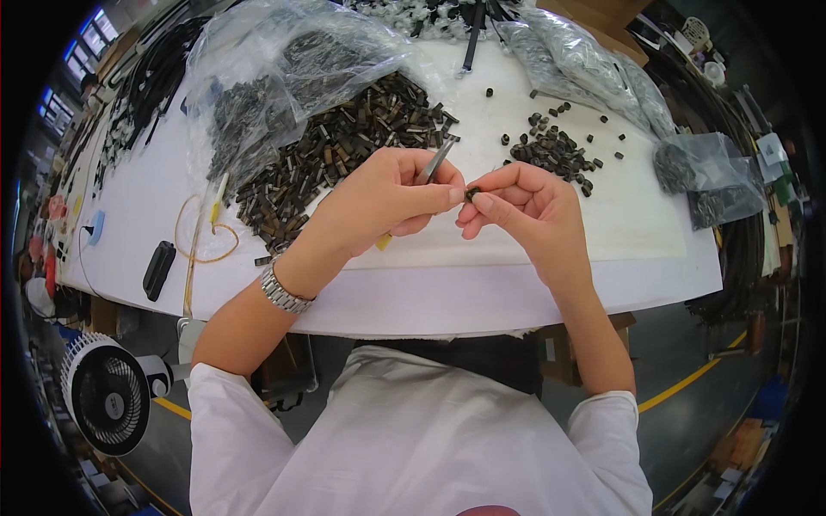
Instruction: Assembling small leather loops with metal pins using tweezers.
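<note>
**Small dark part pinched between two hands above a white worktable**

A small dark part point(472, 193), short and roughly cylindrical, sits at the centre of the view, held just above the near edge of the white table point(482, 284). The right hand point(516, 202) closes thumb and forefinger on it; the remaining fingers curl loosely beneath. The left hand point(391, 193), touching the part from the other side, grips a thin grey metal rod point(436, 162) whose free end points up and away from the part. Whether the rod enters the part cannot be told.

Judged by its size, the part is very light and rigid, smooth enough to slip or roll if released; a fingertip pinch across its sides, leaving the end faces free, appears the surest hold.

Beyond the part, to its right on the table, lies a small heap of similar dark pieces point(555, 150). Beyond it to the left spreads a larger pile of brownish oblong pieces point(335, 146), partly under a clear plastic bag point(275, 69). Further bags point(594, 73) lie along the far edge. Left of the part are a metal wristwatch point(282, 294) on the left wrist, an orange cord loop point(206, 232) and a black oblong object point(158, 268). Below the table, far left of the part, stands a white fan point(107, 394).
</note>
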`<act>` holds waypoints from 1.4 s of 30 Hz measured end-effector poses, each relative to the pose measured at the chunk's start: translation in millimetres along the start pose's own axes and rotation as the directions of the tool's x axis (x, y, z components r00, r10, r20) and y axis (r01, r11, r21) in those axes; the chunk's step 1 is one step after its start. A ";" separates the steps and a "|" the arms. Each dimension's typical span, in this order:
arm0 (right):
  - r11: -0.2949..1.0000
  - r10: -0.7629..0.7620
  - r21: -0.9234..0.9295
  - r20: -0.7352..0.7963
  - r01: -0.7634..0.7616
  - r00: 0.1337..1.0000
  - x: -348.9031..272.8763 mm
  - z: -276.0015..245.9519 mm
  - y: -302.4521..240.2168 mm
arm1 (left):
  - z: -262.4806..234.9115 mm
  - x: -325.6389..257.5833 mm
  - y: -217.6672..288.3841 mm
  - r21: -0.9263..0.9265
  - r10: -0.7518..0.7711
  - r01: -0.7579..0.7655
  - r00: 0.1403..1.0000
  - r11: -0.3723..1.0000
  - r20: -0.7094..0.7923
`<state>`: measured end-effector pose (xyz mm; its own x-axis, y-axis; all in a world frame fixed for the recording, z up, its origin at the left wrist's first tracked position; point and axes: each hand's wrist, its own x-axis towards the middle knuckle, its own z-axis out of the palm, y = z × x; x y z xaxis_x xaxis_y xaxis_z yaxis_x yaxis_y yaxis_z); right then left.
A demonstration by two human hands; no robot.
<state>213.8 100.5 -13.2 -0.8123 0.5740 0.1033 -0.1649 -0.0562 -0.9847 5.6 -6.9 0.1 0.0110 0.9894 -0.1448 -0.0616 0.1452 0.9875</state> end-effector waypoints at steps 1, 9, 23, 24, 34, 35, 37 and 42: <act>1.000 0.001 -0.001 -0.007 -0.001 1.000 -3.7 1.0 -0.1 | -1.1 0.7 -2.9 -0.001 -0.002 0.002 1.000 1.000 0.006; 0.918 -0.192 -0.383 -0.209 0.100 0.959 -15.2 3.5 2.4 | 5.2 -8.1 -0.3 0.678 0.396 -0.251 0.916 0.691 -0.065; 0.498 -0.516 -0.816 -0.009 0.292 0.856 -17.8 11.7 13.7 | 17.2 -13.0 -10.1 0.817 0.477 -0.320 0.876 0.479 0.063; 0.472 -0.521 -0.833 0.000 0.288 0.854 -18.1 12.3 13.7 | 17.2 -13.2 -10.9 0.831 0.492 -0.325 0.868 0.451 0.072; 0.343 -0.557 -0.863 0.132 0.372 0.820 -17.2 11.5 18.7 | 18.3 -15.5 -9.8 0.880 0.429 -0.272 0.899 0.389 0.088; 0.315 -0.550 -0.872 0.155 0.376 0.821 -17.6 11.3 18.7 | 18.6 -15.8 -10.8 0.880 0.428 -0.271 0.899 0.390 0.087; 0.287 -0.541 -0.880 0.178 0.379 0.822 -18.0 11.5 18.5 | 18.8 -16.1 -13.8 0.913 0.461 -0.278 0.880 0.299 0.117; 0.317 -0.526 -0.853 0.206 0.415 0.825 -19.3 10.4 17.4 | 17.4 -16.4 -14.9 0.891 0.465 -0.303 0.877 0.338 0.121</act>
<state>220.8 79.9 -30.8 -0.6991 0.3350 0.6317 0.0876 0.9170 -0.3892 23.7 -25.3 -11.1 0.1018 0.9348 0.3401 0.8652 -0.2520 0.4335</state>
